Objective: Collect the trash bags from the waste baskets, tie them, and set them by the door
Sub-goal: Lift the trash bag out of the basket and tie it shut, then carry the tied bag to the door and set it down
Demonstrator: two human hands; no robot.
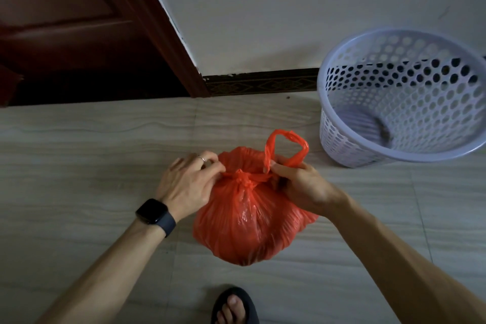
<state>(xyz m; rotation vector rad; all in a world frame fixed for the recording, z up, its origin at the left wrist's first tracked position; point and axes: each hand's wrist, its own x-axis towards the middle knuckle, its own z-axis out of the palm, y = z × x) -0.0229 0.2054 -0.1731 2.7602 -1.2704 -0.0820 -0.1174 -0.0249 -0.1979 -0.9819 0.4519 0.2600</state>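
A full red plastic trash bag (249,223) sits on the tiled floor in front of me, its neck gathered into a knot at the top. My left hand (189,181), with a ring and a dark watch on the wrist, pinches one handle end at the knot's left side. My right hand (299,184) grips the other handle, whose loop stands up above my fingers. A pale lilac perforated waste basket (342,150) stands to the right against the wall, with no bag in it.
A dark wooden door (79,34) and its frame fill the upper left. A white wall (263,8) with a dark patterned skirting runs behind the bag. My foot in a dark sandal (234,308) is at the bottom edge.
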